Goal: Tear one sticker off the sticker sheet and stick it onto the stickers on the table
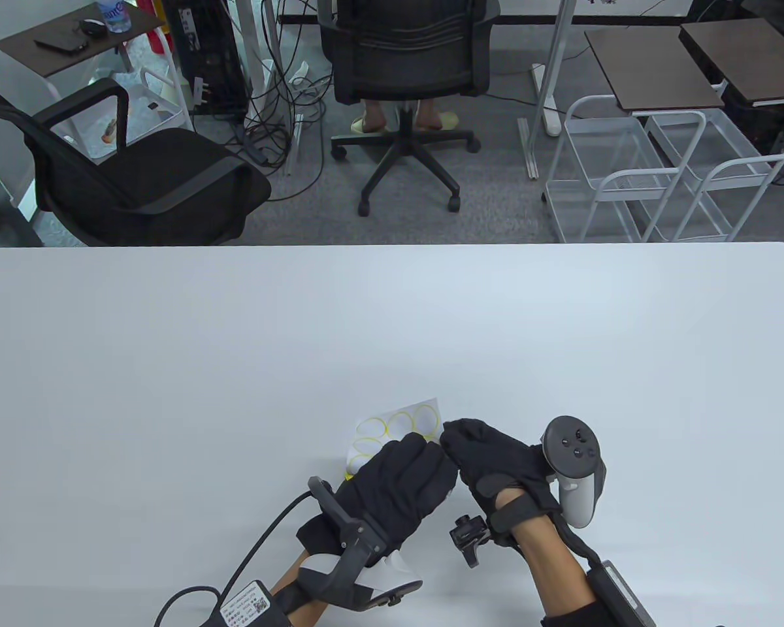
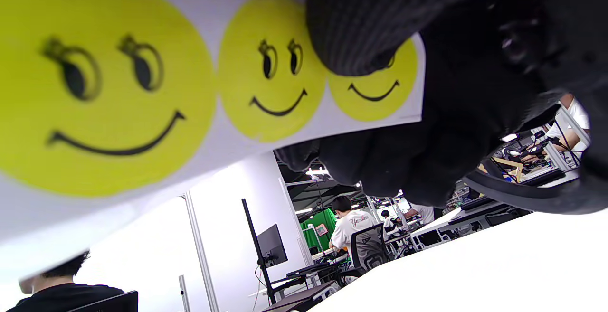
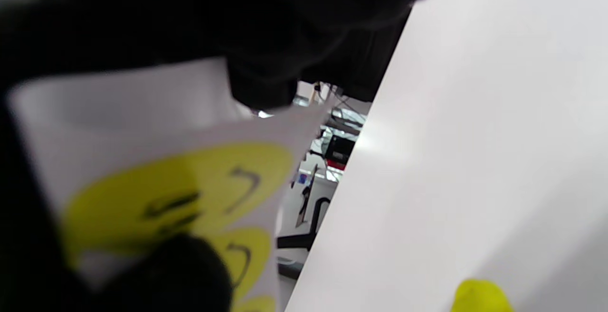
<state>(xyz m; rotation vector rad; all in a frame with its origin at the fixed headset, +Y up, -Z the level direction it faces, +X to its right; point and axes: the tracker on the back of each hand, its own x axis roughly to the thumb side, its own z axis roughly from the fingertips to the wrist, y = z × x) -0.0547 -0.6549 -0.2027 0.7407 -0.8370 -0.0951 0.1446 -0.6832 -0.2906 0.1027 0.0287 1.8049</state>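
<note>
Both hands grip the sheet above the table: left hand underneath, right hand pinching its near corner sticker.

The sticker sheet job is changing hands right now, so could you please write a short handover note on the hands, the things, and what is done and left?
Left hand: holds the sticker sheet lifted off the table, printed side down.
Right hand: fingertips at the sheet's right edge, on the end smiley sticker; whether its grip has a sticker corner cannot be told.
Stickers: three yellow smileys show in the left wrist view, all on the sheet. A yellow patch lies on the table, probably the target.
Done: sheet picked up.
Left: peel one sticker, press it onto the table's stickers.
</note>
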